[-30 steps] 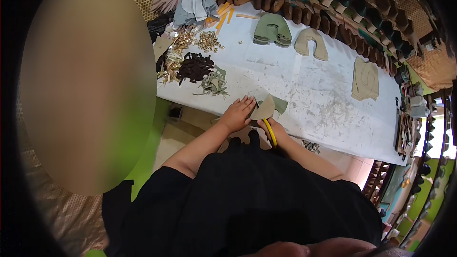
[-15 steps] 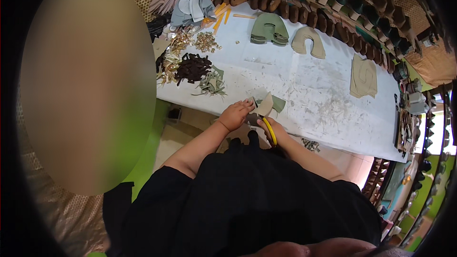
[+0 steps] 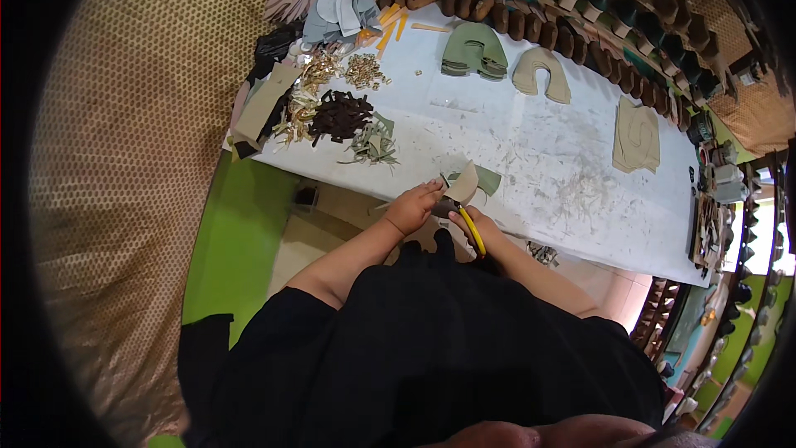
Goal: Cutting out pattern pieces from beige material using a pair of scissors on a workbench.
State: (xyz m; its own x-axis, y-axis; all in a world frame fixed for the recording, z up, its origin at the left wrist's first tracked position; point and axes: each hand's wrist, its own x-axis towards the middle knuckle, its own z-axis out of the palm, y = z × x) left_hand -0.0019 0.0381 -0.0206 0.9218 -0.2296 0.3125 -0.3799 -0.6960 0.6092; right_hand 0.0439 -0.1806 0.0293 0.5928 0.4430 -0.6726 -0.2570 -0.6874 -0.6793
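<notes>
At the table's near edge, my left hand [image 3: 414,207] has its fingers closed on a light beige piece [image 3: 464,184] of leather-like sheet that curls upward. A flat green piece [image 3: 487,181] lies just behind and to its right. My right hand [image 3: 469,219] is wrapped around scissors with yellow handles [image 3: 473,232], their blades toward the beige piece. The blades are partly hidden by the sheet and fingers, so how far they are apart cannot be seen. Left of my hands lies a heap of thin green strips [image 3: 375,143].
The white-covered table [image 3: 531,141] carries dark brown strips [image 3: 340,116], small gold pieces [image 3: 365,72], grey cut pieces [image 3: 342,12], stacked green U-shaped pieces [image 3: 474,51], beige U-shaped pieces [image 3: 541,73] and beige rectangles [image 3: 637,137]. Rows of wooden shoe lasts [image 3: 531,26] stand along the far edge.
The large blurred oval at the left is gone, so the woven-patterned covering and the table's left end show. The scissors and both hands have barely shifted.
</notes>
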